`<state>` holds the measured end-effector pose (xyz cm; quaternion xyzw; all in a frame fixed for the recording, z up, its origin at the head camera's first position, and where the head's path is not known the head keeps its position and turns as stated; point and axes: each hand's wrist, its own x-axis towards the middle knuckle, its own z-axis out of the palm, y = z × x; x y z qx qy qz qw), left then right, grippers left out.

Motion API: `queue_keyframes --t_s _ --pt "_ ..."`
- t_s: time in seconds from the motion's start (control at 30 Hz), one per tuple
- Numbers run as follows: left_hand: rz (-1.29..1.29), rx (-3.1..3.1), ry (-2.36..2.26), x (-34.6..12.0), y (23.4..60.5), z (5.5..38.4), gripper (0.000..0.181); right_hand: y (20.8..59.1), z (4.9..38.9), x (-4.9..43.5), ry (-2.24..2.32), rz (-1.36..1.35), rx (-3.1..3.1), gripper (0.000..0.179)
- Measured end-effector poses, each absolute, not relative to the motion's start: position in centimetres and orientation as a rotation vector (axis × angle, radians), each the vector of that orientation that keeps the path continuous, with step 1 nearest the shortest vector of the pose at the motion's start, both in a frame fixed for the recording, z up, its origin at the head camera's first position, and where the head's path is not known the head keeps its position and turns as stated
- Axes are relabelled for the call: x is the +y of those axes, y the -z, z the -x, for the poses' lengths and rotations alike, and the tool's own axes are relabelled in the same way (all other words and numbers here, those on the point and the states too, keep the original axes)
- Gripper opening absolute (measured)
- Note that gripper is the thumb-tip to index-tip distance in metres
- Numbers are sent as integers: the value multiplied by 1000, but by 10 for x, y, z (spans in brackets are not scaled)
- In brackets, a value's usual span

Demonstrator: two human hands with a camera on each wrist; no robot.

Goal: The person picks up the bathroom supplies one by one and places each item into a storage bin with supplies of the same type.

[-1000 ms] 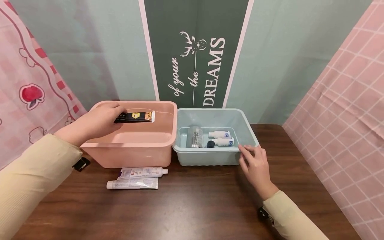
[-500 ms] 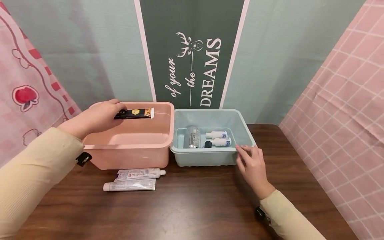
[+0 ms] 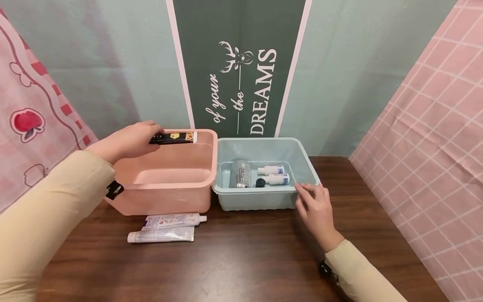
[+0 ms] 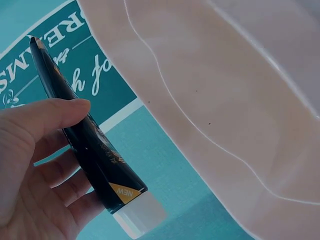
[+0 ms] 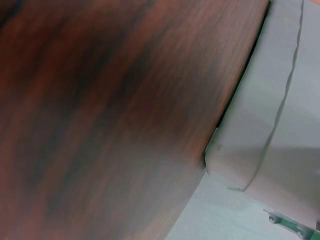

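Observation:
My left hand grips a black squeeze tube above the back of the pink bin. In the left wrist view, the thumb lies across the black tube with fingers behind it; its white cap shows at the lower end. At the front right corner of the light-blue bin, my right hand rests its fingers on the rim. Inside that bin lie a clear bottle with a black cap and two small white bottles.
Two white toothpaste tubes lie side by side on the dark wood table before the pink bin. The bins stand next to each other near a green curtain. A pink checked cloth hangs on the right.
My left hand, still holding the black tube, has risen a little and shifted right over the pink bin. The right hand stays on the blue bin's rim. The head view has turned slightly.

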<state>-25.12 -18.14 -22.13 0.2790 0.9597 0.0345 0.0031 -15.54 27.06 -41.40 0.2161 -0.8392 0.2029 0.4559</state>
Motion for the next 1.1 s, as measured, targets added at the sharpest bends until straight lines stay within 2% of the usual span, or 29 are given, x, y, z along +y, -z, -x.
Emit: queue_keyframes --t_s 0.7,1.1 --pt "-863 2933 -120 -182 231 294 38 414 156 271 -506 -530 -2050 31" --pt "-909 2910 -106 -175 238 307 35 416 157 271 -507 -532 -2040 32"
